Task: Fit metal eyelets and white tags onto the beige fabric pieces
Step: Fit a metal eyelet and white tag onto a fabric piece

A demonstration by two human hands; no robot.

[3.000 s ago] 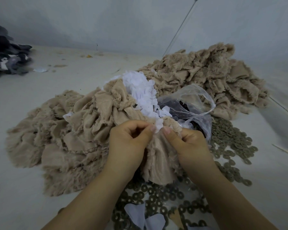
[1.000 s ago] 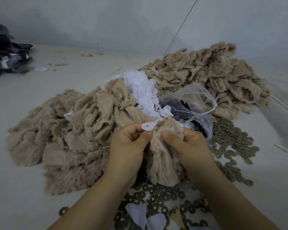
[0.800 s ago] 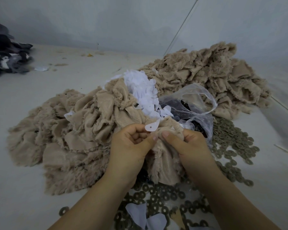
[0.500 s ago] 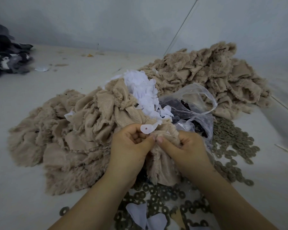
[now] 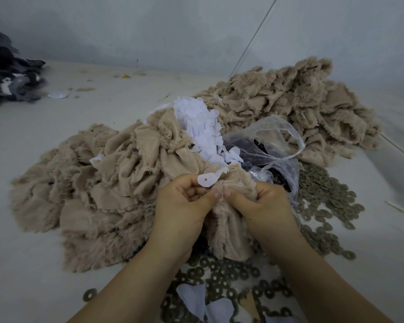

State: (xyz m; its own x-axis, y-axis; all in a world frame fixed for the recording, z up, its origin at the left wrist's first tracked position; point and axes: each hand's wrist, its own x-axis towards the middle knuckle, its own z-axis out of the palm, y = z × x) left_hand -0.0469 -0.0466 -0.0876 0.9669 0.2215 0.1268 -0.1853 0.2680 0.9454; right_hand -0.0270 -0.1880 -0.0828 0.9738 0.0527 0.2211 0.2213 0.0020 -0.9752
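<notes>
Near the table's [image 5: 21, 264] front edge, the left hand [image 5: 184, 206] and right hand [image 5: 261, 206] each pinch the gathered top of a beige fabric piece [image 5: 229, 234], thumbs meeting; a white tag [image 5: 209, 179] with a punched hole stands above the left fingers.

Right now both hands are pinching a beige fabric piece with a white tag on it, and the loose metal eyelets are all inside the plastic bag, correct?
Not quite. The head view shows the loose metal eyelets scattered on the table beside and in front of the plastic bag. The rest holds: left hand and right hand pinch the beige fabric piece with the white tag.
</notes>
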